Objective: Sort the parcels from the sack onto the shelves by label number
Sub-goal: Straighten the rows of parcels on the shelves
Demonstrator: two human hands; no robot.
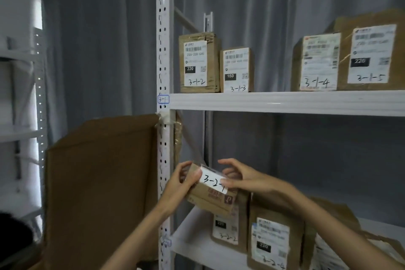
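At the lower centre of the frame I hold the small parcel (pixel 211 190), marked 3-2-1, tilted above the lower shelf (pixel 192 239), just left of and above the box marked 3-2-2 (pixel 225 229). To do this step well, I think I should turn the parcel upright with its label to the front and set it in the free place at the left end, beside 3-2-2, without pushing that box. My left hand (pixel 179 184) grips the left end of the parcel with curled fingers; my right hand (pixel 243 178) pinches its upper right edge, thumb on the label
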